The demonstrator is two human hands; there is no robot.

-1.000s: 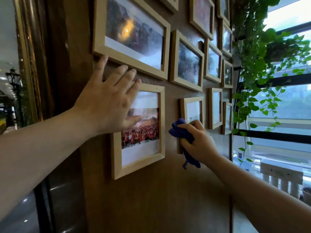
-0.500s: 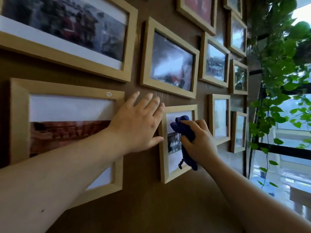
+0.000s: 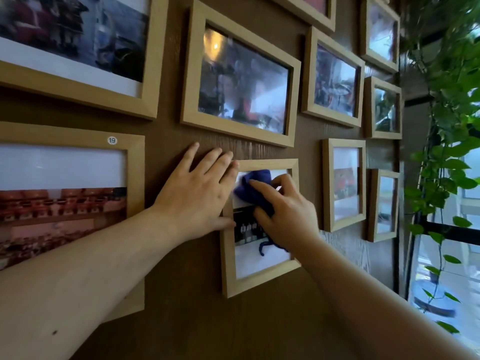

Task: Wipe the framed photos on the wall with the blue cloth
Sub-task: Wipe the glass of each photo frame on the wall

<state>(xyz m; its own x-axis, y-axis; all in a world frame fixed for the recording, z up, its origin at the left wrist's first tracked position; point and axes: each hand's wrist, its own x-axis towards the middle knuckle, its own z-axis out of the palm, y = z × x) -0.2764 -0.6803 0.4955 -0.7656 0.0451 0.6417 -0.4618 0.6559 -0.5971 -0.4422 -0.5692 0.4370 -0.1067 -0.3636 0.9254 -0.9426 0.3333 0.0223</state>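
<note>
A small light-wood framed photo [image 3: 259, 278] hangs low on the brown wall. My right hand [image 3: 284, 213] presses a bunched blue cloth [image 3: 250, 185] against the upper part of its glass, and a cloth tail hangs below the hand. My left hand [image 3: 197, 193] lies flat with spread fingers on the wall and the frame's left edge, holding nothing. Several more wooden frames surround it: a wide one [image 3: 240, 74] just above, a large one marked 19 [image 3: 67, 141] to the left, and narrow ones [image 3: 344, 184] to the right.
A green trailing vine [image 3: 446, 162] hangs at the wall's right end in front of a window [image 3: 452, 276] with dark bars. The frames hang close together, with narrow strips of brown wall [image 3: 197, 320] between them.
The view has closed in on the small frame. My right hand with the cloth has shifted up and left on the glass. My left hand stays flat at the frame's left edge.
</note>
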